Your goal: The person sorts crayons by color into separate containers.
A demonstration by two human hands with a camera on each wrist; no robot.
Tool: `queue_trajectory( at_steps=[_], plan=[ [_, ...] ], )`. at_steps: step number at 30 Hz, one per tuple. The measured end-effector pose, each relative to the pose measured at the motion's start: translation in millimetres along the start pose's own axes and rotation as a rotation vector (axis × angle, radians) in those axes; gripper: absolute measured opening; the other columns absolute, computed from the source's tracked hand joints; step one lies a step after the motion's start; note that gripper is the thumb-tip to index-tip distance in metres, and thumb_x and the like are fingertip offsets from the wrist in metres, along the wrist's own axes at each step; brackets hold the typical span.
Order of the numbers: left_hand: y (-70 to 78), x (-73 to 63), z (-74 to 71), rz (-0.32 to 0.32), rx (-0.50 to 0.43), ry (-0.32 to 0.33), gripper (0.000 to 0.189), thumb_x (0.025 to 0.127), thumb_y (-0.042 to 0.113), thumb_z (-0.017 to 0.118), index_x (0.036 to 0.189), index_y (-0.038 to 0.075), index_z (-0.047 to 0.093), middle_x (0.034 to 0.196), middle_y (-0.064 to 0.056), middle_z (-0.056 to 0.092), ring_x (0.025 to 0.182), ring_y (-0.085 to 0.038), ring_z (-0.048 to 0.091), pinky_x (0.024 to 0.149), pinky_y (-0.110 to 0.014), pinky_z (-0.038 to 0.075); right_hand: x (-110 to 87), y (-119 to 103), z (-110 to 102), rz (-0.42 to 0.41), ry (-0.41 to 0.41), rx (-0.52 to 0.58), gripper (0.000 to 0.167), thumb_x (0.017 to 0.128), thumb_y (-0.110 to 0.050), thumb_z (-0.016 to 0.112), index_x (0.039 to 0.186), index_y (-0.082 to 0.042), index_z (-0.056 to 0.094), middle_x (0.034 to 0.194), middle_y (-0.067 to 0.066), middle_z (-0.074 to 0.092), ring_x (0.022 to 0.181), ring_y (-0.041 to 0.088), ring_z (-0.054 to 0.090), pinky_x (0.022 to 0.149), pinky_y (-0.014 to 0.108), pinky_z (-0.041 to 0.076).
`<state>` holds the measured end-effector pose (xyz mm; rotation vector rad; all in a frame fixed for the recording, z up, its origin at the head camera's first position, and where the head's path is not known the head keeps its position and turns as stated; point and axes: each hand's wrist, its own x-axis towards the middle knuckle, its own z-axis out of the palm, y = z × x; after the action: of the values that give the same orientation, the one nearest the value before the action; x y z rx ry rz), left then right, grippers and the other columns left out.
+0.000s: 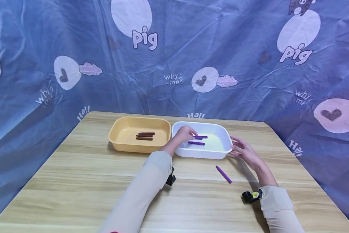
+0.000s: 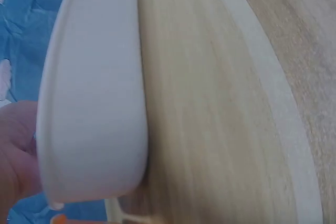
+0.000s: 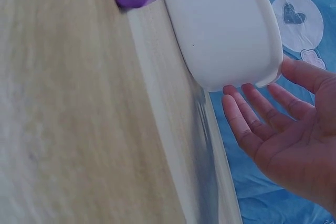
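Observation:
A white plastic basin (image 1: 200, 153) holds several purple crayons, one of them a loose crayon (image 1: 196, 143) on its floor. My left hand (image 1: 185, 133) reaches over the near rim, its curled fingertips pinching the left end of a purple crayon (image 1: 203, 137). In the left wrist view the basin's wall (image 2: 94, 87) hides those fingertips. At the basin's right end, my right hand (image 1: 245, 152) touches the wall and rim with extended fingers, and the right wrist view shows its palm bare. Another purple crayon (image 1: 223, 174) lies on the table in front of the basin.
To the left, close against the white basin, stands a yellow basin (image 1: 128, 147) with several brown crayons (image 1: 144, 138) in it. Both are on a wood-grain table (image 1: 90, 187). Behind hangs a blue printed cloth (image 1: 174, 58).

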<state>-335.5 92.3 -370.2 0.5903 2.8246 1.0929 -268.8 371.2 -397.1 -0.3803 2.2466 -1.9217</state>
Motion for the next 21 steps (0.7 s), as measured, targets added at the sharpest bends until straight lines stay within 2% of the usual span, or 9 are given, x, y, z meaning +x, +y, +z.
queue_trajectory(
  at_steps=[5,6,8,11,13,15,16,18,21],
  plan=[
    [-15.0,20.3,11.9,-0.101,-0.018,-0.028,0.020,0.077,0.000,0.071,0.092,0.014,0.075,0.093,-0.001,0.069,0.092,-0.016,0.059,0.081,-0.027,0.043,-0.1,0.0,-0.2,-0.015,-0.006,0.011,0.058,0.096,-0.005,0.044,0.140,0.011,0.011,0.135,0.039,0.021,0.106,0.016,0.054,0.092,0.042,0.041],
    [-29.2,31.9,21.4,-0.072,-0.034,-0.007,0.021,0.074,0.002,0.073,0.088,0.017,0.076,0.090,0.002,0.068,0.088,-0.014,0.059,0.078,-0.025,0.043,-0.2,0.0,-0.3,-0.017,-0.005,0.010,0.058,0.096,-0.005,0.044,0.140,0.011,0.011,0.135,0.040,0.021,0.105,0.016,0.054,0.092,0.042,0.041],
    [-39.0,42.7,28.8,-0.089,-0.031,-0.015,0.023,0.072,0.001,0.075,0.085,0.020,0.076,0.088,0.004,0.068,0.085,-0.013,0.058,0.077,-0.024,0.043,-0.1,-0.1,-0.2,-0.017,-0.005,0.005,0.058,0.096,-0.006,0.044,0.140,0.011,0.011,0.134,0.040,0.021,0.105,0.016,0.054,0.092,0.041,0.041],
    [-39.4,41.5,31.6,-0.105,-0.003,-0.005,0.024,0.071,0.000,0.074,0.086,0.019,0.076,0.094,0.003,0.068,0.089,-0.014,0.058,0.079,-0.023,0.043,0.1,-0.8,0.4,-0.009,-0.002,0.003,0.058,0.096,-0.006,0.045,0.141,0.010,0.011,0.135,0.039,0.022,0.105,0.016,0.054,0.092,0.040,0.041],
    [-57.7,59.8,47.6,-0.122,0.051,0.009,0.027,0.072,0.001,0.074,0.084,0.026,0.075,0.096,0.007,0.066,0.094,-0.014,0.057,0.082,-0.024,0.042,0.3,-1.5,0.7,-0.002,-0.001,0.007,0.058,0.097,-0.006,0.044,0.141,0.010,0.011,0.136,0.038,0.022,0.105,0.016,0.054,0.092,0.040,0.041],
    [-82.2,81.6,67.8,-0.090,0.092,0.052,0.026,0.071,0.005,0.074,0.081,0.029,0.075,0.098,0.007,0.066,0.096,-0.015,0.056,0.082,-0.025,0.042,0.1,-2.2,0.8,0.003,0.001,0.009,0.058,0.097,-0.006,0.044,0.141,0.009,0.011,0.136,0.038,0.022,0.105,0.015,0.053,0.092,0.040,0.041],
    [-84.4,82.1,72.1,-0.075,0.118,0.078,0.028,0.071,0.005,0.074,0.082,0.030,0.075,0.099,0.006,0.066,0.096,-0.017,0.056,0.082,-0.026,0.042,0.0,-2.3,0.8,0.003,0.001,0.008,0.057,0.097,-0.006,0.043,0.141,0.009,0.011,0.136,0.038,0.022,0.105,0.015,0.053,0.092,0.040,0.041],
    [-104.0,103.6,90.1,-0.071,0.150,0.101,0.029,0.070,0.005,0.074,0.081,0.032,0.075,0.100,0.006,0.066,0.097,-0.017,0.056,0.083,-0.029,0.042,-0.2,-2.3,0.4,0.005,0.003,0.006,0.057,0.097,-0.006,0.043,0.142,0.009,0.011,0.136,0.038,0.022,0.106,0.015,0.053,0.092,0.040,0.041],
    [-87.1,87.0,75.9,-0.047,0.136,0.094,0.030,0.067,0.001,0.073,0.083,0.025,0.076,0.100,0.002,0.066,0.095,-0.019,0.057,0.081,-0.028,0.043,-0.6,-1.7,-0.4,0.003,0.005,0.003,0.057,0.097,-0.006,0.043,0.142,0.009,0.011,0.136,0.038,0.022,0.106,0.015,0.053,0.092,0.039,0.042]
  ],
)
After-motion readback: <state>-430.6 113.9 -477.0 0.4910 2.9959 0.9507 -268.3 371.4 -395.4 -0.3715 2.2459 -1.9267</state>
